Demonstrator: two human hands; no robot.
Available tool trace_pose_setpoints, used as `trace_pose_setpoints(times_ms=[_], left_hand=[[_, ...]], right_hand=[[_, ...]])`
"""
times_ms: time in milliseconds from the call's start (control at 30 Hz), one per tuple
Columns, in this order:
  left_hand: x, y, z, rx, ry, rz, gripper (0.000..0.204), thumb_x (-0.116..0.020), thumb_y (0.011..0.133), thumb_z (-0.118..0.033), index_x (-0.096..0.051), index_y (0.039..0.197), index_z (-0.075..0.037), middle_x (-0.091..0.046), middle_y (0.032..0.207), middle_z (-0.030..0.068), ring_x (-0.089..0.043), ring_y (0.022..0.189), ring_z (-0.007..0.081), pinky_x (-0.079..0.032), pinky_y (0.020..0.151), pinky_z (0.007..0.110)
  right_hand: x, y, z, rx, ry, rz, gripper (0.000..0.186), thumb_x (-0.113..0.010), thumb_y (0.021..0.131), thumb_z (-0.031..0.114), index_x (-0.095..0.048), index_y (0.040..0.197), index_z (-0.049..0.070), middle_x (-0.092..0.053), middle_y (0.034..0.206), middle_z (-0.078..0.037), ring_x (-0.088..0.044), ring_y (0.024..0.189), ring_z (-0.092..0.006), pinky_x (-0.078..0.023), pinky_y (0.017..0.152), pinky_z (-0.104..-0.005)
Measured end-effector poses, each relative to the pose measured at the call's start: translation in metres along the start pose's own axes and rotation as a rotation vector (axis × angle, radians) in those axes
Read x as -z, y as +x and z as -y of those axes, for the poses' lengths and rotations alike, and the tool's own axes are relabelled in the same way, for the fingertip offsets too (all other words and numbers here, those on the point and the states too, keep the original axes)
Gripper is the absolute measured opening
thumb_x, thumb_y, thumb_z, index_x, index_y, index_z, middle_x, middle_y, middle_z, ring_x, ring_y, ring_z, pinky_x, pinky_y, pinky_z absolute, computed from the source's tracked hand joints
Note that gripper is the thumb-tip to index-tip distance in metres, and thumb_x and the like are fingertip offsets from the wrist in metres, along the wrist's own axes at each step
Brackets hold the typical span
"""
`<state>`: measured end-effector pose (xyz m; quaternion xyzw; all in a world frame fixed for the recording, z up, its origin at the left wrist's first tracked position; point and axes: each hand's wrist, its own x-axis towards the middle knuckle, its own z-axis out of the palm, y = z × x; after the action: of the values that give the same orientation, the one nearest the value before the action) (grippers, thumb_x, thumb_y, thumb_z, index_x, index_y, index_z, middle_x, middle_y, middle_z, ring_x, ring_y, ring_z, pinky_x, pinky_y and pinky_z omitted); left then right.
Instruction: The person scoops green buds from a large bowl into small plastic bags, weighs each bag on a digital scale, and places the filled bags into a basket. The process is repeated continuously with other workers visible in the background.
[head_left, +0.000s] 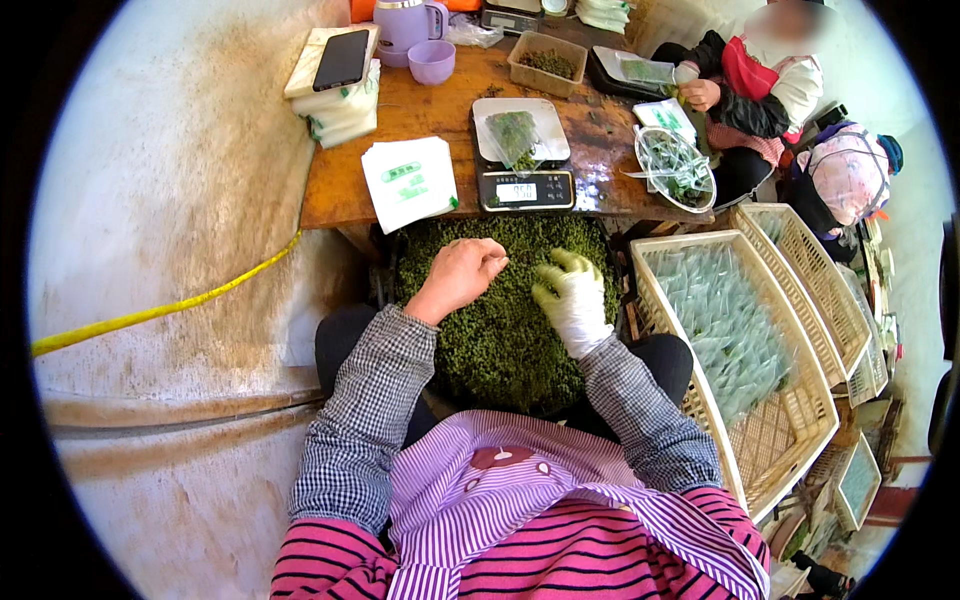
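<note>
Striped apron (520,500), bare left hand (462,272) curled, white-gloved right hand (572,300) spread, both on crumbly green leaves (500,350)

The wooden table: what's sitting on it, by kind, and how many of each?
Digital scale: 1
Black phone: 1
Purple cup: 1
Purple jug: 1
Clear tub of greens: 1
Bowl of filled bags: 1
Stack of white packets: 1
Total: 7, counting only what shows clearly.

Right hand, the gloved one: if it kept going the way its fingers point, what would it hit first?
Probably the wooden table's edge just below the scale, past the green heap under the right hand; depth is unclear.
</note>
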<state>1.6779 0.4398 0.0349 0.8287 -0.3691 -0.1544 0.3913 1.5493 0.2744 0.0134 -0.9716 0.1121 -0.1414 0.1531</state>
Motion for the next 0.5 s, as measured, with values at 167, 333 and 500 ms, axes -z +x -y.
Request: trace_pose_setpoints(times_ms=[167,333,500], left_hand=[[-0.001,-0.003,0.004,0.028,0.040,0.019,0.020,-0.059,0.090,-0.018,-0.067,0.099,-0.002,-0.068,0.078,0.0095,-0.066,0.072,0.0198,-0.052,0.071,0.034],[0.000,-0.005,0.006,0.013,0.034,0.012,0.022,-0.057,0.092,-0.019,-0.066,0.100,-0.001,-0.068,0.078,0.0094,-0.066,0.070,0.0179,-0.052,0.069,0.033],[-0.004,-0.004,0.004,0.052,0.051,0.078,0.024,-0.056,0.093,-0.020,-0.065,0.103,0.000,-0.068,0.084,0.0106,-0.067,0.072,0.0171,-0.053,0.070,0.032]], right_hand=[[-0.015,-0.009,-0.001,0.048,-0.081,0.101,0.022,-0.071,0.073,0.024,-0.072,0.091,0.010,-0.063,0.111,-0.005,-0.048,0.117,-0.0277,-0.031,0.101,-0.0471],[-0.014,-0.014,-0.007,-0.059,0.120,-0.074,0.020,-0.069,0.077,0.022,-0.073,0.093,0.011,-0.062,0.117,-0.005,-0.047,0.118,-0.0279,-0.031,0.103,-0.0451],[-0.012,-0.016,-0.008,-0.138,0.380,0.007,0.019,-0.069,0.079,0.015,-0.072,0.095,0.006,-0.060,0.120,-0.009,-0.049,0.116,-0.0287,-0.038,0.100,-0.0391]])
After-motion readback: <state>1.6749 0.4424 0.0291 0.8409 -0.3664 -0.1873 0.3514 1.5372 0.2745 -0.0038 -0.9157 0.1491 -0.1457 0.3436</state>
